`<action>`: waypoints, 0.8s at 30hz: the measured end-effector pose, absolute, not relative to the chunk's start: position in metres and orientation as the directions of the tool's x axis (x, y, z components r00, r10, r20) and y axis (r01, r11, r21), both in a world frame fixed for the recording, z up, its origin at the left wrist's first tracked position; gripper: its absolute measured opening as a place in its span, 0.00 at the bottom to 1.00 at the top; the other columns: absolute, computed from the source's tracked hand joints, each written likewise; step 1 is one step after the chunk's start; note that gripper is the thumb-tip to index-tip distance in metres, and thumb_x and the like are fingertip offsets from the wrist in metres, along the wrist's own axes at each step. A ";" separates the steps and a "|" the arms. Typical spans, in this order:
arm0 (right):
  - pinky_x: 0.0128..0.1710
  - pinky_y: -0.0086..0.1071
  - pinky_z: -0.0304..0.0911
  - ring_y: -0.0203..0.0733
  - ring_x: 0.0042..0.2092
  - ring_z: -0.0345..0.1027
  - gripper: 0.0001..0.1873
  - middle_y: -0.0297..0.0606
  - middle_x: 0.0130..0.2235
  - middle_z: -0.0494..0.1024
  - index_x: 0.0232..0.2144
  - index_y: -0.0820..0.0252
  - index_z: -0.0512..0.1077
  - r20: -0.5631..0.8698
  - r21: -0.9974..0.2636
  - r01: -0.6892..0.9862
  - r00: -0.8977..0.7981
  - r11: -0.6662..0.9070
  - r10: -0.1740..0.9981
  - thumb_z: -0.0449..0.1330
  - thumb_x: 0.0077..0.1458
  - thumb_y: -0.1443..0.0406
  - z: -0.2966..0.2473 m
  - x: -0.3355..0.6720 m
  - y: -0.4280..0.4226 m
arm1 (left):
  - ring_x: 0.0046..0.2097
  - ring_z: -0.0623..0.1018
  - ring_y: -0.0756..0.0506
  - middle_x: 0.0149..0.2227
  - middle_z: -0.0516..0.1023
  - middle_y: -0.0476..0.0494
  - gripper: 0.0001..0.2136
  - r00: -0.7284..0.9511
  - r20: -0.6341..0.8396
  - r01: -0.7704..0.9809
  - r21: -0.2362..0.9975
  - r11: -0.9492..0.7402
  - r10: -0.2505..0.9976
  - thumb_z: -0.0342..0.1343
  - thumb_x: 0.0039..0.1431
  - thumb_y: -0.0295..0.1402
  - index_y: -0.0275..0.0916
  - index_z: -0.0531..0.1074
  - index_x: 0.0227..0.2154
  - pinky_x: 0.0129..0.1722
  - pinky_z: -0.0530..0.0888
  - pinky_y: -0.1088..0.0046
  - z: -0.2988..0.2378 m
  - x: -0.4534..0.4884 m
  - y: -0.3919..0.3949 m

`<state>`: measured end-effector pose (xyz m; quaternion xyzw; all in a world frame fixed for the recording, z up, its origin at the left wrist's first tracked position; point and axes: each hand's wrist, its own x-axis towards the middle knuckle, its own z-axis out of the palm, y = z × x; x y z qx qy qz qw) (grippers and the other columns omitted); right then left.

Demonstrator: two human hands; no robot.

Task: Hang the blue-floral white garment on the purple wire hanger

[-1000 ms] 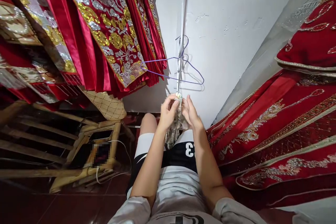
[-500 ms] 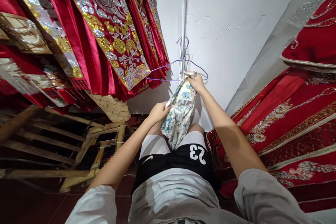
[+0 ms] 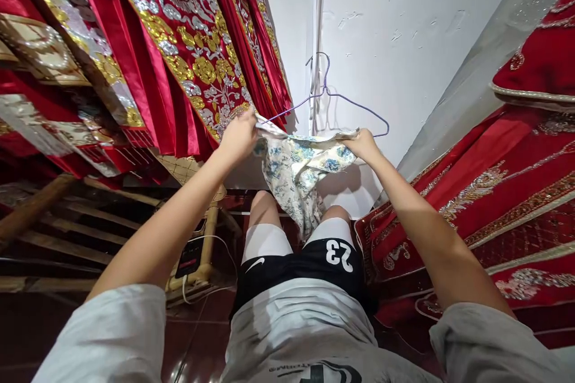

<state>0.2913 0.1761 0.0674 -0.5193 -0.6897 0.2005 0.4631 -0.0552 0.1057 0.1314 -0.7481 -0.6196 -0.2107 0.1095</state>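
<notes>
Holding floral cloth just below wire hanger; my left hand, right hand fingers clenched on top corners, so edge spreads wide.

1. Both arms stretch forward and upward from the shoulders and spread apart in a wide V. They are bare below the short grey sleeves.
2. The left forearm runs from the lower left up toward the centre, with the elbow only slightly bent.
3. The left hand has its back toward the camera. Its fingers are curled closed, pinching one edge of a floral cloth.
4. The right forearm rises from the lower right, nearly straight.
5. The right hand sits a little lower than the left and well apart from it. Its fingers are closed on the opposite edge of the cloth.
6. Both wrists lie roughly in line with their forearms.
</notes>
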 end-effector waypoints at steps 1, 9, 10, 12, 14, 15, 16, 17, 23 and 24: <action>0.42 0.38 0.69 0.53 0.40 0.77 0.13 0.43 0.31 0.82 0.28 0.67 0.79 0.433 -0.754 0.537 -0.029 0.380 0.901 0.66 0.43 0.61 0.069 0.287 0.169 | 0.62 0.72 0.32 0.63 0.70 0.28 0.18 0.161 0.499 0.956 0.136 -0.261 0.851 0.43 0.67 0.33 0.34 0.72 0.53 0.62 0.67 0.52 0.140 -0.053 0.113; 0.52 0.45 0.69 0.55 0.48 0.77 0.16 0.48 0.43 0.84 0.38 0.65 0.81 0.530 -0.733 0.426 -0.131 0.530 0.838 0.62 0.45 0.68 0.079 0.275 0.135 | 0.45 0.77 0.37 0.43 0.80 0.36 0.14 0.280 0.470 0.845 0.293 -0.447 0.837 0.49 0.63 0.31 0.37 0.75 0.47 0.49 0.72 0.60 0.156 -0.055 0.156; 0.54 0.45 0.68 0.54 0.51 0.76 0.21 0.50 0.48 0.83 0.44 0.64 0.80 0.596 -0.720 0.402 -0.058 0.565 0.801 0.64 0.44 0.68 0.081 0.282 0.136 | 0.45 0.76 0.37 0.42 0.79 0.36 0.13 0.295 0.474 0.845 0.276 -0.458 0.829 0.49 0.62 0.31 0.37 0.75 0.45 0.49 0.72 0.60 0.154 -0.056 0.158; 0.57 0.46 0.67 0.53 0.54 0.74 0.32 0.52 0.54 0.80 0.54 0.63 0.75 0.682 -0.695 0.401 0.104 0.597 0.724 0.67 0.42 0.68 0.083 0.299 0.140 | 0.44 0.75 0.37 0.40 0.77 0.36 0.12 0.327 0.476 0.848 0.233 -0.475 0.817 0.48 0.62 0.31 0.37 0.75 0.42 0.49 0.72 0.60 0.150 -0.058 0.161; 0.56 0.48 0.68 0.55 0.51 0.75 0.35 0.53 0.50 0.81 0.54 0.65 0.74 0.667 -0.716 0.435 0.198 0.546 0.718 0.70 0.40 0.66 0.085 0.319 0.147 | 0.43 0.74 0.38 0.40 0.74 0.36 0.11 0.349 0.478 0.852 0.197 -0.486 0.806 0.47 0.64 0.32 0.37 0.74 0.40 0.49 0.71 0.59 0.149 -0.056 0.161; 0.54 0.49 0.69 0.56 0.49 0.76 0.32 0.53 0.46 0.82 0.50 0.67 0.76 0.627 -0.744 0.446 0.212 0.497 0.750 0.72 0.39 0.66 0.087 0.328 0.151 | 0.43 0.74 0.37 0.41 0.73 0.35 0.11 0.354 0.485 0.854 0.182 -0.488 0.800 0.46 0.65 0.33 0.37 0.73 0.39 0.48 0.71 0.58 0.149 -0.056 0.160; 0.52 0.50 0.70 0.57 0.47 0.77 0.27 0.52 0.41 0.83 0.44 0.69 0.78 0.574 -0.777 0.444 0.208 0.447 0.792 0.73 0.38 0.65 0.090 0.337 0.153 | 0.44 0.74 0.37 0.41 0.72 0.34 0.12 0.348 0.495 0.858 0.174 -0.483 0.796 0.45 0.66 0.35 0.37 0.73 0.39 0.48 0.71 0.58 0.149 -0.056 0.159; 0.49 0.50 0.71 0.58 0.44 0.77 0.23 0.50 0.37 0.83 0.38 0.69 0.79 0.519 -0.808 0.426 0.185 0.408 0.835 0.74 0.36 0.64 0.093 0.345 0.155 | 0.44 0.74 0.36 0.42 0.72 0.34 0.13 0.328 0.508 0.866 0.177 -0.468 0.797 0.44 0.68 0.36 0.37 0.72 0.39 0.48 0.71 0.58 0.149 -0.058 0.158; 0.44 0.47 0.74 0.54 0.40 0.79 0.23 0.46 0.35 0.84 0.34 0.64 0.80 0.429 -0.884 0.149 -0.120 0.444 0.895 0.74 0.45 0.50 0.117 0.349 0.148 | 0.42 0.75 0.36 0.34 0.75 0.37 0.14 0.044 0.578 0.898 0.334 -0.285 0.815 0.47 0.67 0.43 0.38 0.72 0.41 0.48 0.69 0.60 0.146 -0.077 0.158; 0.45 0.47 0.74 0.53 0.42 0.79 0.23 0.46 0.38 0.84 0.37 0.63 0.80 0.484 -0.852 0.177 -0.089 0.492 0.870 0.70 0.52 0.49 0.120 0.342 0.145 | 0.41 0.75 0.37 0.33 0.75 0.38 0.15 0.046 0.588 0.896 0.334 -0.293 0.808 0.46 0.68 0.43 0.38 0.72 0.38 0.48 0.69 0.61 0.146 -0.074 0.159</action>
